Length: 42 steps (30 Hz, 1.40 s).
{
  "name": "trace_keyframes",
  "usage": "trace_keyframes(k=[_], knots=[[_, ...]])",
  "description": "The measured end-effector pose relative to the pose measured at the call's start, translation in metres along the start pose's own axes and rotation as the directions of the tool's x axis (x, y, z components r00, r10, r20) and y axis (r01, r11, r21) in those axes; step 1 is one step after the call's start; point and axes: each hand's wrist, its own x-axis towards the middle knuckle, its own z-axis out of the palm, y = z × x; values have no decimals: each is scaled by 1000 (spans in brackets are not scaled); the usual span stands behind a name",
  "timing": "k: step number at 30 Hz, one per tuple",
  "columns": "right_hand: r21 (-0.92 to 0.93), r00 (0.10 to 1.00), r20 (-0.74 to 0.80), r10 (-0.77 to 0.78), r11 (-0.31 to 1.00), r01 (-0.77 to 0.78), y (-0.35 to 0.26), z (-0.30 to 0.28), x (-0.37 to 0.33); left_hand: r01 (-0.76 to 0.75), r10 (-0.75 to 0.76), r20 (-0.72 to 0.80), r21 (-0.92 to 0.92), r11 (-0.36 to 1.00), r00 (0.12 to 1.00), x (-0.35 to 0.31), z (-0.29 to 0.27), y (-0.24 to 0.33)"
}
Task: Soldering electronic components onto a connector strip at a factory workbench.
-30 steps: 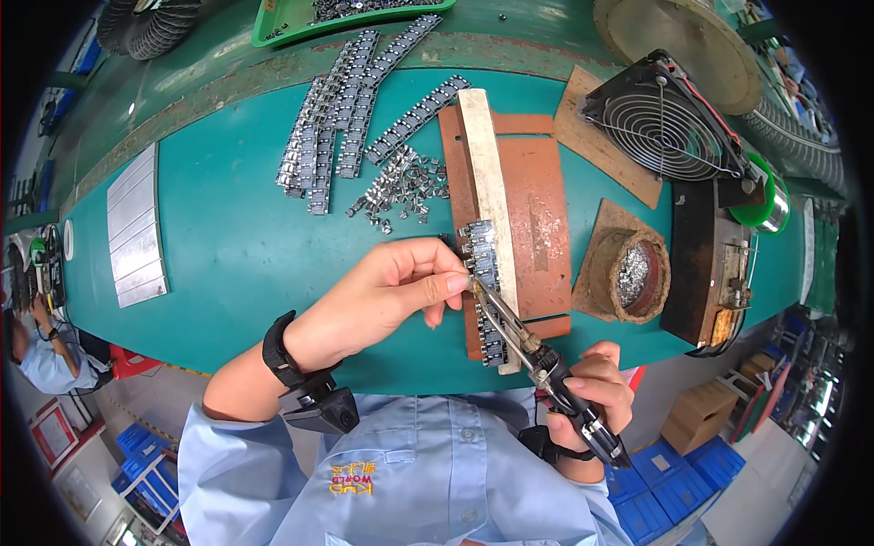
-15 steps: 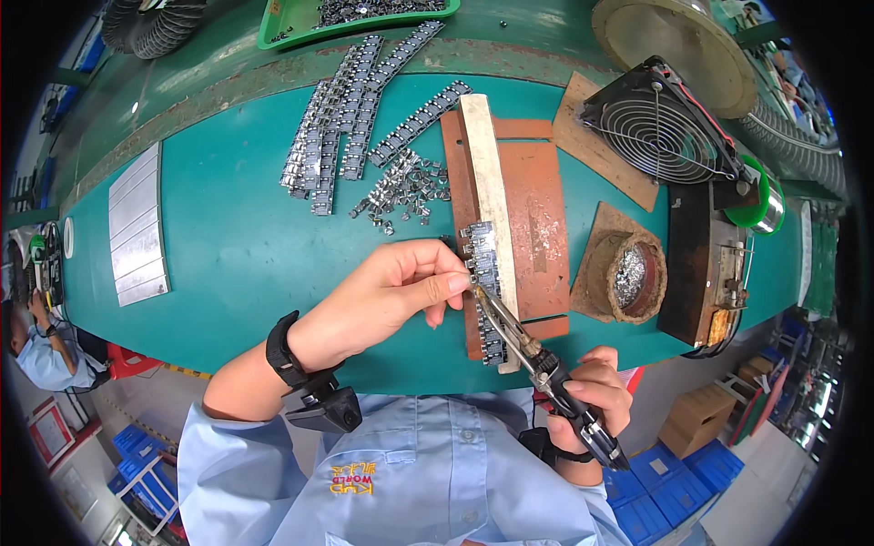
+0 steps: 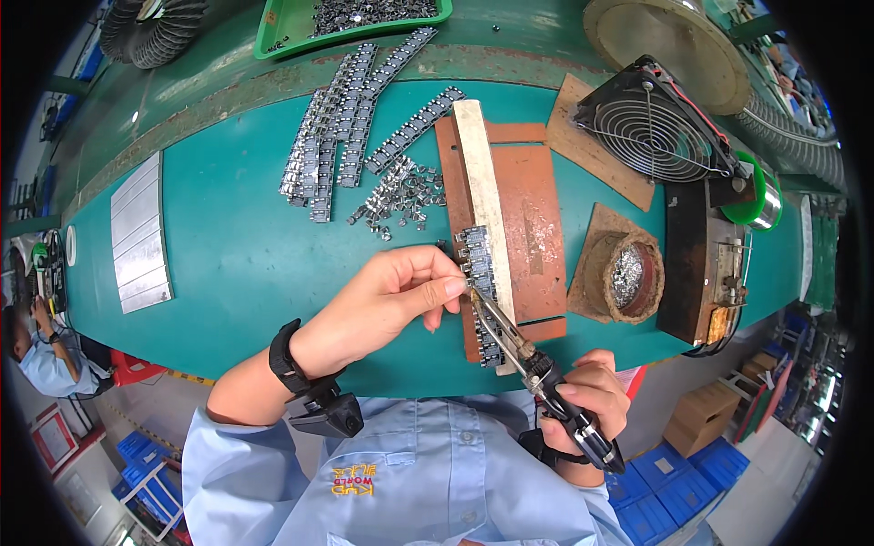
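My left hand (image 3: 382, 296) is pinched at the left edge of a strip of small black circuit boards (image 3: 479, 259), and its fingertips hide whatever they grip. My right hand (image 3: 594, 400) is wrapped round a black-handled soldering iron (image 3: 544, 371). The iron slants up and left, its tip meeting the strip right beside my left fingertips. Along its right side the strip lies against a pale bar (image 3: 479, 159), which sits on a reddish-brown board (image 3: 533, 218). Loose small metal parts (image 3: 410, 191) are heaped on the green mat, just beyond my left hand.
More circuit board strips (image 3: 341, 123) lie at the back, near a green tray (image 3: 273, 35) of small parts. Flat silver plates (image 3: 139, 232) are at left. On the right stand a round pot (image 3: 628, 278), a fan (image 3: 651, 127), a solder spool (image 3: 767, 196) and a dark box (image 3: 689, 264).
The view has shifted slightly. Both hands stay at nearly the same places, with the iron's tip still by the left fingertips. The iron's handle has tilted a little.
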Motion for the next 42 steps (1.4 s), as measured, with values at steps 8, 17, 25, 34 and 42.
trace_keyframes(k=[8, 17, 25, 34, 42], knots=[[9, 950, -310, 44, 999, -44, 12, -7, -41, 10, -10, -10, 30, 999, 1000, -1, -1, 2], [-149, 834, -497, 238, 924, -353, 25, -10, -53, 32, -31, -26, 42, 999, 999, -3, 3, 10], [-76, 825, -547, 141, 973, -217, 24, -23, -43, -284, 536, -298, 597, 750, 790, -33, -12, 74], [-349, 948, -308, -75, 936, -39, 44, -38, -22, -364, 571, 459, 888, -280, 681, 33, 60, 154], [-415, 944, -308, -117, 910, -22, 44, -41, -13, -461, 570, 405, 886, -51, 715, 113, 68, 146]])
